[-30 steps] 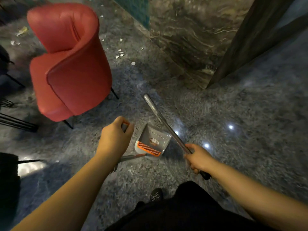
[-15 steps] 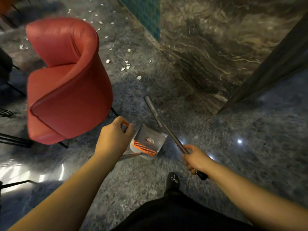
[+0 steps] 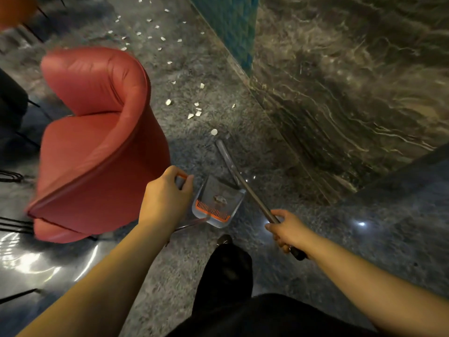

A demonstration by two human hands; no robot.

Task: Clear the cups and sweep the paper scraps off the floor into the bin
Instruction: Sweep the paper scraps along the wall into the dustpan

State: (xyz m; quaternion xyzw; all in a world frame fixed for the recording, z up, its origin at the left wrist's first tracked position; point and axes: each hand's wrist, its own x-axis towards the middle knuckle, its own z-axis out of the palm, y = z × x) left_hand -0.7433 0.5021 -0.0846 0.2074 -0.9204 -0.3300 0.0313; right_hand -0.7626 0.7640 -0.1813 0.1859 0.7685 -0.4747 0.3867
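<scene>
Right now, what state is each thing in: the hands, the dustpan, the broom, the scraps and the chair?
Left hand: grips the dustpan handle.
Right hand: grips the broom handle.
Dustpan: carried upright, one crumpled scrap inside.
Broom: handle slanted forward toward the floor; its head cannot be made out.
Scraps: scattered on the floor ahead, unswept.
Chair: upright, nothing on the seat.

The dustpan [image 3: 217, 203] sits between my left hand [image 3: 165, 198] and right hand [image 3: 286, 229]. The armchair [image 3: 94, 142] is left of my left hand. Paper scraps [image 3: 194, 110] lie ahead of both hands, the wall [image 3: 340, 93] beyond my right.
</scene>
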